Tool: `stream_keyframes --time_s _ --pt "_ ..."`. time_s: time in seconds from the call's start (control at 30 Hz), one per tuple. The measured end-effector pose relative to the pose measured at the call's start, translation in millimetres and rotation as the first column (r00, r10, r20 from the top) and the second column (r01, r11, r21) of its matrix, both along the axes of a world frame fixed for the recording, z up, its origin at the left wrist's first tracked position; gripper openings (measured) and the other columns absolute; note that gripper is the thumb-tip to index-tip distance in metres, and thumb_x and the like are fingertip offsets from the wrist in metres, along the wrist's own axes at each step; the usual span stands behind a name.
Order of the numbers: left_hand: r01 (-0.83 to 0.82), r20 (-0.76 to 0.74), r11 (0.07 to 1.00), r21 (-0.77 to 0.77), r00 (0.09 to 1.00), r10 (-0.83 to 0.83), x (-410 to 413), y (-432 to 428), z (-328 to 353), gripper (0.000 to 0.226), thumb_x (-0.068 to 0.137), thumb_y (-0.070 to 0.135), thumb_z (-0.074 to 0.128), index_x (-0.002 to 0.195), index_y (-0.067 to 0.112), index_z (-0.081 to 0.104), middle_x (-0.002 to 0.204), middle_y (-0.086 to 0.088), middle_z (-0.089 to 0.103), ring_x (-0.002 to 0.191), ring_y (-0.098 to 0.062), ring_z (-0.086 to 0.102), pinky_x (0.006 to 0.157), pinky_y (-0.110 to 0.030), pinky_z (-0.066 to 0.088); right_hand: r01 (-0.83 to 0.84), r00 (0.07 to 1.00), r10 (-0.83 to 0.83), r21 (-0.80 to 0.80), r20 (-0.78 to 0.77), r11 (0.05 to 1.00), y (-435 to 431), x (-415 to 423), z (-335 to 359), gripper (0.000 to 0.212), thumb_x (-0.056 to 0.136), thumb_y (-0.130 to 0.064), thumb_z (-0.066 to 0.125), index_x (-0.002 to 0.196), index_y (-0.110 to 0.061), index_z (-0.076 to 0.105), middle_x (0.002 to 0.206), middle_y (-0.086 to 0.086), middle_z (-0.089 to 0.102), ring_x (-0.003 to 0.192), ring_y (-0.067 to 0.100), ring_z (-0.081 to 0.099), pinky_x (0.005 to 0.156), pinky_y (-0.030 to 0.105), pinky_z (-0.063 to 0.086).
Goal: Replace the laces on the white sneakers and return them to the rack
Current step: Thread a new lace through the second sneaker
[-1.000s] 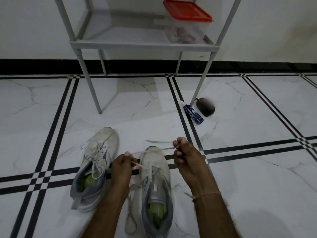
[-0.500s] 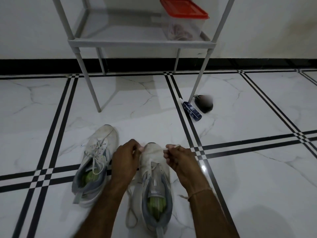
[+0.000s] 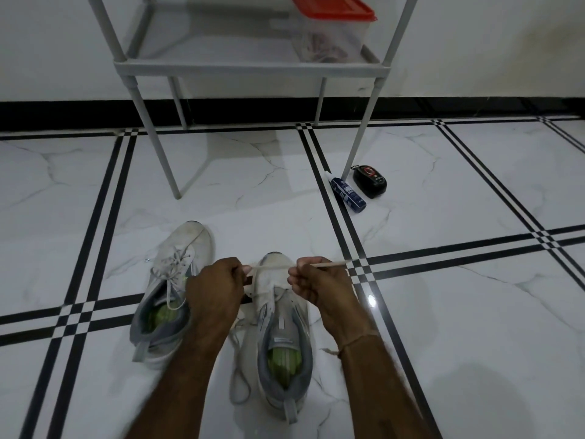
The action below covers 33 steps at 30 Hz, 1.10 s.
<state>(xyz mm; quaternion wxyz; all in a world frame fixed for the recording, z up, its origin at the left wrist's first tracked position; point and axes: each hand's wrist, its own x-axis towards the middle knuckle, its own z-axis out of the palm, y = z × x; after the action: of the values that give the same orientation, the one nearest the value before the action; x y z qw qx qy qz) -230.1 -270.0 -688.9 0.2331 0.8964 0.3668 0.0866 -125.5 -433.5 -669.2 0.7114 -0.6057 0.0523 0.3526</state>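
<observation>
Looking white all over the floor, with thin grey cracks like marble and black double stripes crossing into little checks. Showing white and grey on the left sneaker and the right sneaker, both glowing green inside. Showing pale cream on the lace. Looking light grey on the rack. Shining red on the lid of the see-through box. Showing dark blue with a white tip on the bottle. Looking black with a red ring on the small case. Running black along the strip under the white wall.
</observation>
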Motion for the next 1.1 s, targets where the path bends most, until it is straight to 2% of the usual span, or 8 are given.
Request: stream_keyframes --time_s 0.1,0.17,0.23,0.43,0.57,0.67,0.93,1.1 --pt "0.044 0.069 0.994 0.101 0.996 -0.051 4 -7 -1 0.026 0.101 0.044 0.051 0.108 0.028 0.069 0.098 0.004 0.075 0.099 -0.023 0.068 0.093 -0.047 0.047 -0.071 0.996 0.072 -0.025 0.043 0.997 2 -1 0 0.009 0.093 -0.001 0.066 0.097 -0.004 0.073 0.081 0.008 0.07 0.073 0.016 0.064 0.066 0.025 0.057" --pt "0.228 0.268 0.956 -0.183 0.947 -0.174 10 -19 -1 0.035 0.099 0.053 0.047 0.123 0.034 0.063 0.116 0.013 0.072 0.111 -0.009 0.066 0.101 -0.05 0.048 -0.162 0.985 0.162 -0.01 0.064 0.987 5 -1 0 0.015 0.096 -0.003 0.065 0.106 0.003 0.072 0.089 0.013 0.073 0.078 0.018 0.068 0.073 0.027 0.06" --pt "0.306 0.354 0.864 -0.4 0.921 -0.163 15 -26 2 0.028 0.093 0.052 0.054 0.109 0.034 0.07 0.099 0.017 0.075 0.094 0.0 0.069 0.09 -0.039 0.055 -0.193 0.978 0.192 0.01 0.076 0.981 7 -1 0 0.02 0.098 -0.004 0.062 0.112 0.009 0.069 0.096 0.02 0.074 0.083 0.024 0.072 0.078 0.031 0.062" --pt "0.194 0.338 0.904 -0.381 0.939 -0.059 -1 -11 -6 0.028 0.089 0.05 0.061 0.075 0.027 0.069 0.061 0.009 0.067 0.061 -0.011 0.069 0.064 -0.045 0.06 -0.133 0.966 0.166 -0.166 0.199 0.977 2 -4 -9 0.011 0.095 -0.006 0.068 0.098 0.001 0.076 0.076 0.007 0.07 0.069 0.013 0.063 0.066 0.023 0.057" --pt "0.136 0.197 0.969 -0.206 0.976 -0.095 -7 -1 -16 0.039 0.089 0.06 0.053 0.072 0.027 0.064 0.062 0.01 0.068 0.062 -0.006 0.069 0.066 -0.04 0.058 -0.124 0.974 0.148 -0.144 0.171 0.982 -1 -4 -13 0.013 0.093 -0.003 0.07 0.101 0.007 0.07 0.087 0.021 0.075 0.07 0.019 0.07 0.068 0.028 0.06" --pt "0.211 0.23 0.974 -0.084 0.955 -0.187 -3 -7 -20 0.039 0.09 0.066 0.052 0.108 0.035 0.069 0.097 0.014 0.075 0.089 -0.008 0.07 0.086 -0.044 0.056 -0.136 0.931 0.214 -0.263 0.297 0.955 2 -6 -14 0.007 0.093 -0.007 0.071 0.093 0.0 0.074 0.081 0.015 0.074 0.07 0.017 0.068 0.065 0.025 0.057" --pt "0.293 0.419 0.829 -0.476 0.905 -0.079 5 -32 -14 0.011 0.081 0.039 0.072 0.083 0.029 0.077 0.073 0.007 0.074 0.072 -0.013 0.07 0.072 -0.045 0.058 -0.164 0.928 0.23 -0.233 0.293 0.958 -3 -6 -15 0.004 0.092 -0.005 0.071 0.092 -0.003 0.075 0.081 0.011 0.075 0.073 0.015 0.07 0.065 0.022 0.056" --pt "0.309 0.487 0.769 -0.559 0.873 0.003 4 -35 -23 0.007 0.085 0.021 0.077 0.09 0.024 0.081 0.086 0.009 0.078 0.086 -0.011 0.073 0.085 -0.04 0.059 -0.208 0.923 0.27 -0.235 0.273 0.949 -4 -1 -16 0.012 0.093 0.003 0.067 0.097 -0.007 0.073 0.087 0.013 0.075 0.077 0.017 0.073 0.07 0.024 0.06"
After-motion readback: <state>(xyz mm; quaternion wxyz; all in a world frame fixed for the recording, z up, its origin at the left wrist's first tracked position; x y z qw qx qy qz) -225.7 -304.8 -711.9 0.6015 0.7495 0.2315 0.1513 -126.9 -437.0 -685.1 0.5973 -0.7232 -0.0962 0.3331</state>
